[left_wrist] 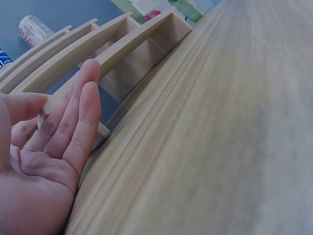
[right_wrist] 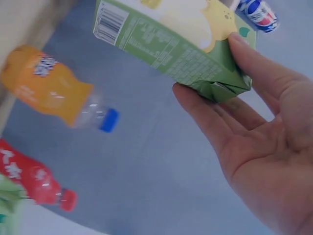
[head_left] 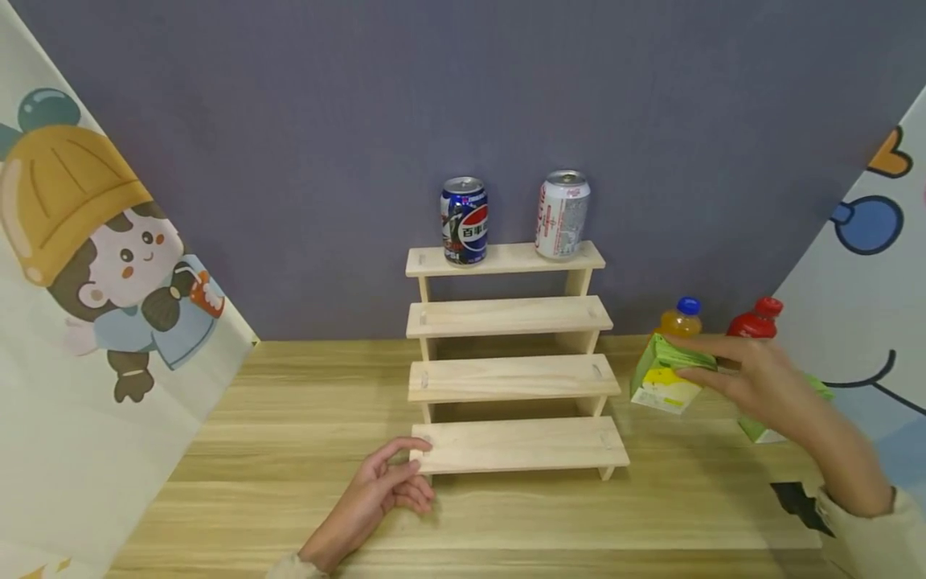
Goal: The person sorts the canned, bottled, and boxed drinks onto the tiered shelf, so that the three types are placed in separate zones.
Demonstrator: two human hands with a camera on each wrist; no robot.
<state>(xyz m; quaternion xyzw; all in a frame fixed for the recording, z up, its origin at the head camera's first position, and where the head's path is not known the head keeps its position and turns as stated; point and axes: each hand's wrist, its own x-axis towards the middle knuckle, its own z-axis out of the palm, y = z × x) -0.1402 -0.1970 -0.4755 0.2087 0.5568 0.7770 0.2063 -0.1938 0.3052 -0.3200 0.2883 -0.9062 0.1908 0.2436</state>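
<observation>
My right hand (head_left: 774,394) holds a green drink carton (head_left: 667,388) by its top end, right of a four-step wooden rack (head_left: 515,379). Thumb and fingers pinch the carton (right_wrist: 171,46) in the right wrist view, its barcode side showing. With my left hand (head_left: 379,486) I grip the left end of the rack's lowest step; in the left wrist view the thumb and fingers (left_wrist: 88,110) lie around that corner. On the top step a blue Pepsi can (head_left: 465,223) stands at the left and a white Coca-Cola can (head_left: 563,215) at the right.
Behind the carton stands an orange drink bottle (head_left: 680,320) with a blue cap. A red bottle (head_left: 754,323) is farther right, and another green carton (head_left: 760,430) is partly hidden by my right hand. A grey wall (head_left: 325,201) rises behind the wooden table (head_left: 304,418).
</observation>
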